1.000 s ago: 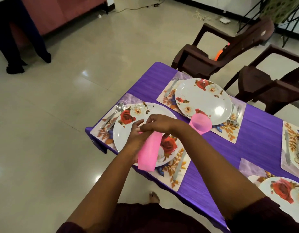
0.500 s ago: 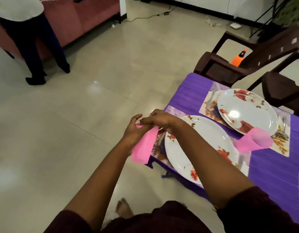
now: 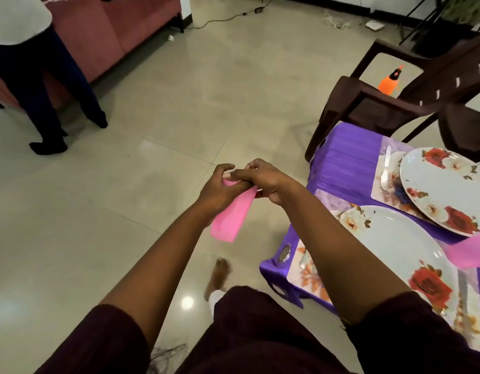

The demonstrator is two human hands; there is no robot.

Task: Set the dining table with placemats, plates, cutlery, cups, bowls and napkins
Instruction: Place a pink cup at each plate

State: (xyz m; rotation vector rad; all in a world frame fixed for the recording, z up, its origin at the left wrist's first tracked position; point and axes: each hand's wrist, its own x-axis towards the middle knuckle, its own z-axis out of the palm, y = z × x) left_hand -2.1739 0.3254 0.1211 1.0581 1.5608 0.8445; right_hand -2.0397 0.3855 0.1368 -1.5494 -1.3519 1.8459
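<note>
Both hands, left (image 3: 220,188) and right (image 3: 263,182), pinch the pink napkin (image 3: 232,218) over the floor, off the table (image 3: 341,163); a slipped pinch drops it there.

**Hands off the table's corner**

Both hands, left (image 3: 215,188) and right (image 3: 263,182), meet on a napkin (image 3: 230,218) over the floor, left of the table (image 3: 341,163). Two plates (image 3: 390,238) (image 3: 446,187) sit on placemats (image 3: 303,268); a knife (image 3: 386,168) lies left of the far one. A chair (image 3: 395,103) stands behind.

left hand (image 3: 217,188): curled, gripping | right hand (image 3: 263,182): curled, pinching, touching left
</note>
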